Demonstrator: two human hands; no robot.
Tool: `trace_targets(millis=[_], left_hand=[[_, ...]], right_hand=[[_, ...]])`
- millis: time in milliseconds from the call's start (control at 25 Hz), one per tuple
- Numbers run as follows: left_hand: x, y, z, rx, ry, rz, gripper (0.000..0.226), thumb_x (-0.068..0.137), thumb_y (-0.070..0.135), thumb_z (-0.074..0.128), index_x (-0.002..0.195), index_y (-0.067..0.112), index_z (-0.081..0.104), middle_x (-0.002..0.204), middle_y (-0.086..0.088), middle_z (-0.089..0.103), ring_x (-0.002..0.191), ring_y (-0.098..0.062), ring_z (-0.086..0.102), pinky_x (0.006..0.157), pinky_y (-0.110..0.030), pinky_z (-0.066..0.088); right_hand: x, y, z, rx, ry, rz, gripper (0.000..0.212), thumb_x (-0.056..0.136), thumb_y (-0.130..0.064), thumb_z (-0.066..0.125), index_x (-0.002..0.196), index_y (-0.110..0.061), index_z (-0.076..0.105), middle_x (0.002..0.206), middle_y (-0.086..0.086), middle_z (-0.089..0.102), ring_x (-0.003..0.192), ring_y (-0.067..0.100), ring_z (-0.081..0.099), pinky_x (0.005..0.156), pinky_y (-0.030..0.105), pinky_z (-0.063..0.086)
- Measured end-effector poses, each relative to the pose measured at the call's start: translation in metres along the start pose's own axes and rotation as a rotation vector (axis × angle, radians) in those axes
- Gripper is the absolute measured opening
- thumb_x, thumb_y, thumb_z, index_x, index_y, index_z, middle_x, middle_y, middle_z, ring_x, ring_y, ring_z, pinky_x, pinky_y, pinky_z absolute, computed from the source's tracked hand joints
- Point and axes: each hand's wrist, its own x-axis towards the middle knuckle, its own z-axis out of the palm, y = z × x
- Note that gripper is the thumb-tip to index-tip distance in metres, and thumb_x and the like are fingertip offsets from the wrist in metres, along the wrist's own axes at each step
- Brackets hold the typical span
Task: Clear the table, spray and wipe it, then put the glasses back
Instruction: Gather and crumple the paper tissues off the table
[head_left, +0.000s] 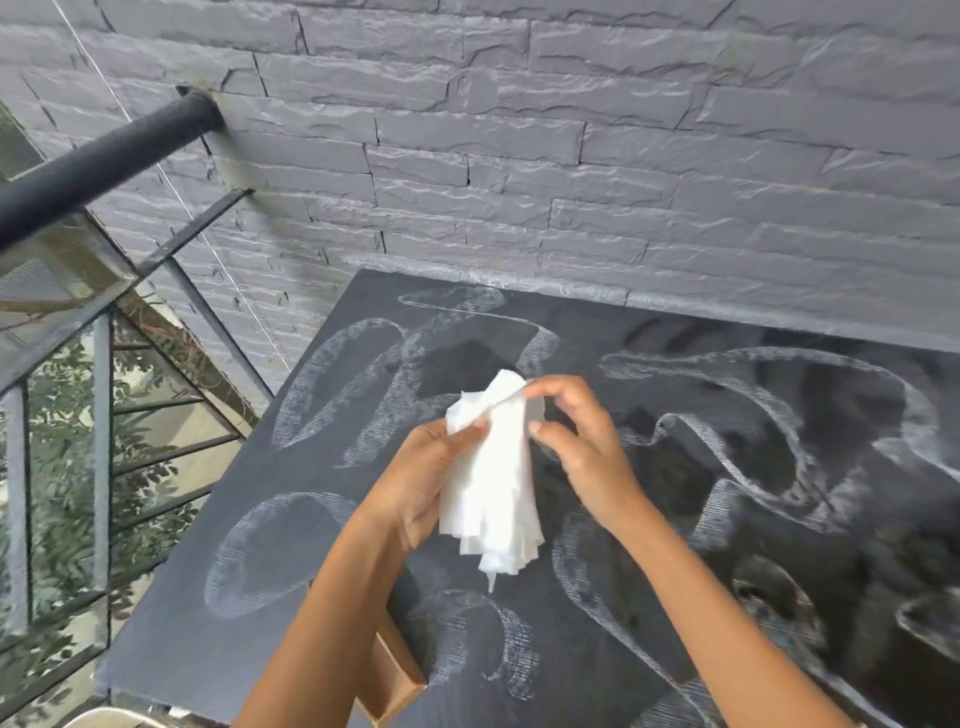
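Left hand (415, 478): fingers curled round the white tissue wad (493, 483), gripping its left side.
Tissue wad: held up between both hands, above the dark table (208, 639) (streaked with pale wipe marks).
Right hand (582, 441): fingertips pinch the wad's top edge.

We see a grey wall (571, 130) of rough, split-faced stone bricks filling the upper part of the view. At our left a black round handrail (104, 156) runs into it, and the end of the rail meets the stone. Below the rail stands a grey metal railing frame (101, 415) with upright and slanted bars. Through the bars we see green foliage (57, 467). A thin pale wire (171, 182) slants down across the wall. Low in view lies a brown cardboard box (389, 675), partly hidden. A pale curved rim (104, 719) shows at the bottom left edge; we cannot tell what it is.
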Motion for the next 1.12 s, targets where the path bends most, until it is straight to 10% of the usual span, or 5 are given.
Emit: trace_targets(millis=[120,520,800,1120], left_hand=[[-0.007,0.021,0.011,0.208,-0.099,-0.013,0.017,0.093,0.017,0.056,0.090,0.008,0.069,0.080,-0.009,0.073,0.063,-0.017,0.069,0.063,-0.026,0.057],[-0.004,0.090,0.048,0.571,-0.433,0.011,0.024,0.084,0.029,0.059,0.092,0.008,0.068,0.079,-0.008,0.072,0.059,-0.016,0.068,0.057,-0.025,0.057],[0.012,0.106,0.042,0.547,-0.240,0.152,0.021,0.090,0.023,0.059,0.082,0.007,0.068,0.066,-0.003,0.071,0.053,-0.013,0.066,0.052,-0.022,0.055],[0.040,0.018,0.029,-0.534,-0.160,-0.111,0.066,0.096,0.055,0.032,0.098,0.001,0.069,0.094,-0.013,0.074,0.080,-0.023,0.073,0.064,-0.033,0.061]], right_hand=[[0.001,0.010,-0.035,0.193,-0.202,0.226,0.067,0.066,-0.035,0.072,0.127,-0.022,0.047,0.128,-0.004,0.056,0.120,0.009,0.050,0.097,0.024,0.039],[0.015,-0.037,-0.067,0.390,-0.578,0.196,0.072,0.059,-0.022,0.085,0.124,-0.029,0.056,0.119,-0.001,0.064,0.116,0.020,0.056,0.089,0.031,0.049],[0.002,-0.045,-0.087,0.317,-0.330,0.323,0.048,0.064,-0.019,0.078,0.105,0.001,0.064,0.105,0.012,0.069,0.096,0.025,0.065,0.083,0.032,0.054],[-0.001,-0.081,-0.102,0.350,-0.071,0.303,0.016,0.084,-0.014,0.060,0.099,-0.009,0.065,0.085,0.004,0.073,0.076,0.017,0.069,0.064,0.026,0.055]])
